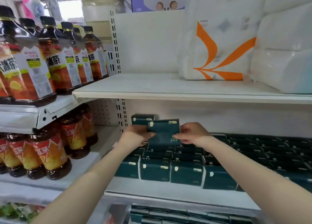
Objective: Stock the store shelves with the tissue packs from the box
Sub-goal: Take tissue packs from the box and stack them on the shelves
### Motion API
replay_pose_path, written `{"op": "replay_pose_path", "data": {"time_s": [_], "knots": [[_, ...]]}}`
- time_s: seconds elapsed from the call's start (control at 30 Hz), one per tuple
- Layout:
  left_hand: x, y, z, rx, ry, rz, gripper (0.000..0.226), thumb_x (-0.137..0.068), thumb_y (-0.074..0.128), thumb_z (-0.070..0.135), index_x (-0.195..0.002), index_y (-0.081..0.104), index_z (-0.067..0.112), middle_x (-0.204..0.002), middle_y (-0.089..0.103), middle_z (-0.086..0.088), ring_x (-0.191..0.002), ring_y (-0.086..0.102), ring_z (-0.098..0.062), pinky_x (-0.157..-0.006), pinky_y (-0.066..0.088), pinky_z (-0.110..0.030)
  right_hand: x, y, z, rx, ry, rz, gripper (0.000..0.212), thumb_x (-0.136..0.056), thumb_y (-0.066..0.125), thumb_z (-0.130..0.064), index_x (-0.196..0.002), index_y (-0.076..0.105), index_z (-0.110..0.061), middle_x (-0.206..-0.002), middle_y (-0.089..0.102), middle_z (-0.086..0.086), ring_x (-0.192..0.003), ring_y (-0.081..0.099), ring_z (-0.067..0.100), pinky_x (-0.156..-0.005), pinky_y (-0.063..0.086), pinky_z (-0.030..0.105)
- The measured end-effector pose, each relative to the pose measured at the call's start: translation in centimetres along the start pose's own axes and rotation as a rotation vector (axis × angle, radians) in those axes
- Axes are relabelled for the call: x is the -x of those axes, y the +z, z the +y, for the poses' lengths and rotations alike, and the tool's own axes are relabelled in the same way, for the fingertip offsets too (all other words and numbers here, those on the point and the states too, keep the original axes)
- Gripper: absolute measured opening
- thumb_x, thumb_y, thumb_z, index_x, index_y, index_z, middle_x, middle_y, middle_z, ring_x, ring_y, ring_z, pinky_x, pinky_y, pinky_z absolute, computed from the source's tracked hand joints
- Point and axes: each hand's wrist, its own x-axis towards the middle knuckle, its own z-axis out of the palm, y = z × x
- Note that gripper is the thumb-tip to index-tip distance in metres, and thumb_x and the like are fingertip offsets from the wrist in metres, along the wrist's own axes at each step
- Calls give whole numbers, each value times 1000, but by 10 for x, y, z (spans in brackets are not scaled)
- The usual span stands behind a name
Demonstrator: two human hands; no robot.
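Holding one dark green tissue pack at centre frame, pinched at its two ends by left hand and right hand, just above the stocked rows on the lower shelf; seemingly mid-placement, next needing a level lowering beside the raised pack behind.

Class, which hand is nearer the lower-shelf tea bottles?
Left. The left hand grips the tissue pack on the side facing the tea bottles; the right hand grips its far side.

Dark green tissue pack, white shelf, white bag with orange leaf pattern
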Motion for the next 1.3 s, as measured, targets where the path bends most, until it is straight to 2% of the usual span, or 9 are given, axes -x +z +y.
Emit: {"op": "replay_pose_path", "data": {"time_s": [0.1,0.23,0.4,0.53,0.63,0.83,1.0,1.17,1.3], "knots": [[-32,19,-5,-175,5,3,22,-90,75,26,-110,72,20,-106,75,1,-94,71,-15,-88,60,-35,-24,-4,17,31,-42,64,24,-85,78,-23,-98,73,-4,-98,75,11,-91,73,23,-88,59,42],[-61,36,-25,-185,77,66,21,-90,74,31,-105,78,16,-64,69,19,-54,57,8,-61,50,-13,-65,-8,42,25,-27,127,26,-81,81,-20,-101,74,-4,-93,75,13,-90,72,29,-90,57,49],[-90,55,-47,-52,-83,187,23,-84,81,36,-102,80,22,-57,68,11,-51,58,-4,-56,48,-23,-100,2,75,3,32,114,29,-80,82,-20,-101,70,-4,-92,74,12,-89,73,28,-88,58,48],[-99,61,-54,-167,-91,241,35,-83,80,44,-108,79,20,-76,70,15,-75,67,-5,-61,46,-14,-116,5,87,23,27,113,30,-83,80,-22,-104,69,-4,-97,73,13,-93,70,30,-90,56,49],[-97,64,-54,-342,-121,259,37,-85,74,53,-113,75,28,-96,73,14,-82,66,-5,-63,49,-21,-120,11,92,110,-16,153,27,-83,79,-27,-102,73,-8,-93,74,4,-89,70,22,-79,54,33],[-109,62,-41,-511,-131,303,28,-89,67,57,-103,75,33,-79,69,16,-71,63,-5,-57,46,-22,-137,8,82,200,-41,225,23,-84,79,-27,-97,72,-9,-89,73,3,-82,68,21,-76,54,34],[-110,60,-48,-554,-159,302,28,-88,67,58,-98,74,34,-83,72,12,-81,68,-14,-82,57,-35,-145,18,83,248,-79,250,17,-81,82,-26,-85,66,-20,-77,67,-4,-74,63,18,-67,50,33],[-114,56,-55,-546,-101,301,27,-89,68,56,-92,76,30,-78,71,11,-76,67,-13,-73,55,-31,-147,28,84,204,-85,306,24,-82,81,-22,-99,68,-12,-89,72,2,-83,67,22,-75,56,39],[-112,56,-63,-549,-58,328,29,-88,67,58,-105,75,36,-102,74,10,-108,61,-18,-98,47,-43,-144,34,90,153,-98,344,21,-81,82,-19,-94,65,-18,-84,69,-3,-80,66,19,-65,48,30]]}}
